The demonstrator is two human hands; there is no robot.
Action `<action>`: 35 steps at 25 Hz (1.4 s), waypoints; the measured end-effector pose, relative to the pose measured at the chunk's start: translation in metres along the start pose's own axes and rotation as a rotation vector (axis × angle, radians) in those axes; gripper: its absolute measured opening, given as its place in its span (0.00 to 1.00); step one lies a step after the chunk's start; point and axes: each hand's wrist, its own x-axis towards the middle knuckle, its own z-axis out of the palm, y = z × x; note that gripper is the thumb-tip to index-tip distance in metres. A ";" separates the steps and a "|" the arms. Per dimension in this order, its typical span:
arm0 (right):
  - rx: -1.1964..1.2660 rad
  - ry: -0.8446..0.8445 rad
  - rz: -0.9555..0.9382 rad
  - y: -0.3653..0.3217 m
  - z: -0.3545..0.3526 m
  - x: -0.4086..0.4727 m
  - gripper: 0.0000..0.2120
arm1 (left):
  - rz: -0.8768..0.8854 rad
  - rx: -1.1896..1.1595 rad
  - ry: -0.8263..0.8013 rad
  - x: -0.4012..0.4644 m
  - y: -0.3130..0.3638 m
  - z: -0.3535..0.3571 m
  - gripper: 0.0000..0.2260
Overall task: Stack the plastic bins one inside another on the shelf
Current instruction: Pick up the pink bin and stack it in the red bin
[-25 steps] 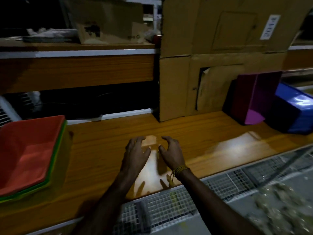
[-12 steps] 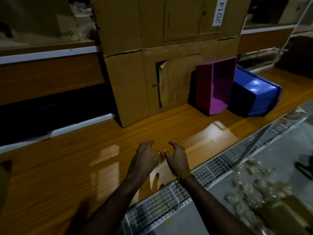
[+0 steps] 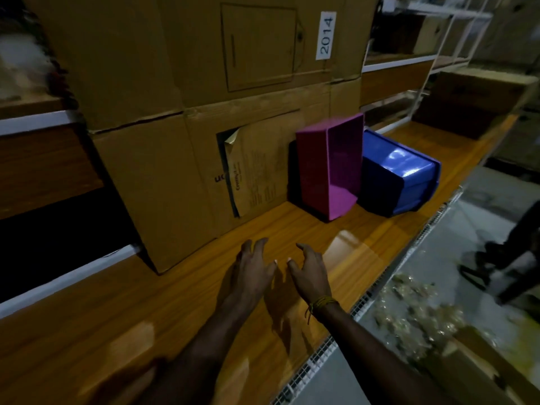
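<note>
A magenta plastic bin stands on its end on the wooden shelf, leaning against a cardboard box, its open side facing right. A blue bin lies tipped beside it on the right, touching it. My left hand and my right hand hover side by side just above the shelf, well short of the bins. Both hands are empty, with fingers spread and slightly curled. A thread band circles my right wrist.
Stacked cardboard boxes labelled 2014 stand along the back of the shelf. A wire mesh strip runs along the shelf's front edge. Debris lies on the floor at the right. A person's legs show at the far right.
The view has swung right: the nested red and green bins at the left have left the frame, and the magenta and blue bins are now nearer the centre. Both hands stayed empty.
</note>
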 end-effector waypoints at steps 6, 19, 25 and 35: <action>0.029 0.092 0.017 0.004 -0.020 0.057 0.25 | 0.036 0.010 -0.061 0.059 0.032 0.023 0.27; 0.226 0.300 -0.151 -0.032 -0.091 0.269 0.20 | 0.041 -0.134 0.177 0.188 0.137 0.046 0.28; 0.223 0.331 -0.185 -0.041 -0.095 0.318 0.15 | -0.007 -0.101 0.294 0.212 0.153 0.052 0.26; 0.282 0.373 -0.223 -0.033 -0.103 0.279 0.14 | 0.177 -0.168 0.507 0.208 0.156 0.037 0.18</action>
